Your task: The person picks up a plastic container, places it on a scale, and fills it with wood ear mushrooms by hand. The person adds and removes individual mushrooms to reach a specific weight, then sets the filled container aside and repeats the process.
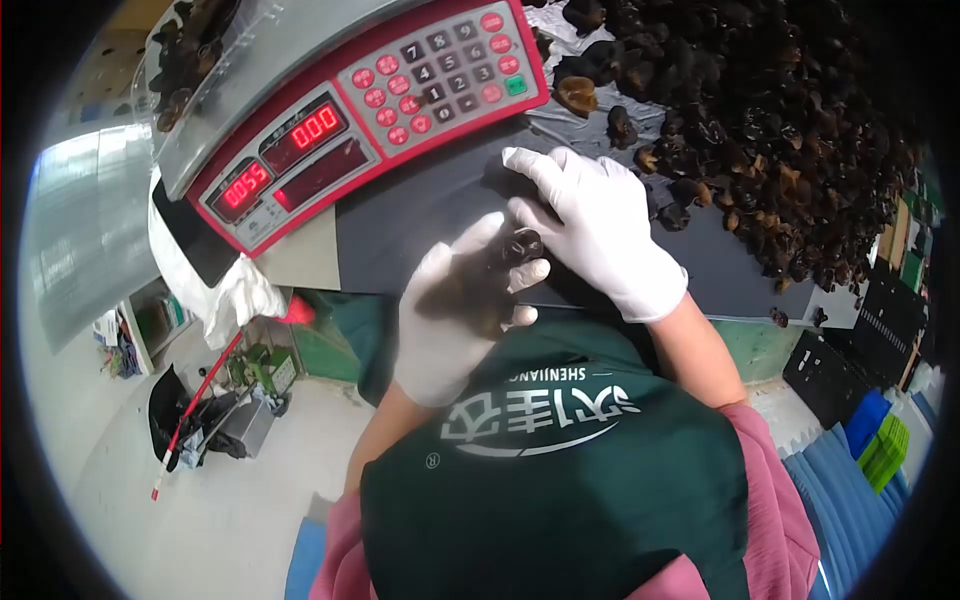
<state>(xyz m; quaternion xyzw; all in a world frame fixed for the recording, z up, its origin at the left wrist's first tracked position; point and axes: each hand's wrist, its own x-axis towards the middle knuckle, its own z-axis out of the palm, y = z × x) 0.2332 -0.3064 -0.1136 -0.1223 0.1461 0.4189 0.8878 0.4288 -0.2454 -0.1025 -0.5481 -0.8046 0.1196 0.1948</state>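
At the left edge the floor lies far below me, with a red-handled broom and some clutter by the bench foot. Above that sits the scale, red-faced, digits lit, its steel pan holding a few dark pieces.

My left hand, gloved white, is curled, thumb and fingertips pinching one small dark mushroom just above the grey mat. It looks dried and shrivelled, so I judge it nearly weightless, stiff and brittle; a light pinch across its thicker middle suits it better than a squeeze at the thin rim, which could crumble. The glove may slide a little on its wrinkled skin.

My right hand lies spread and flat on the mat, fingers pointing left, touching the left hand's tips.

To the right a large pile of the same mushrooms covers the bench, loose ones strewn at its edge. Further right, blue and green crates stand below.
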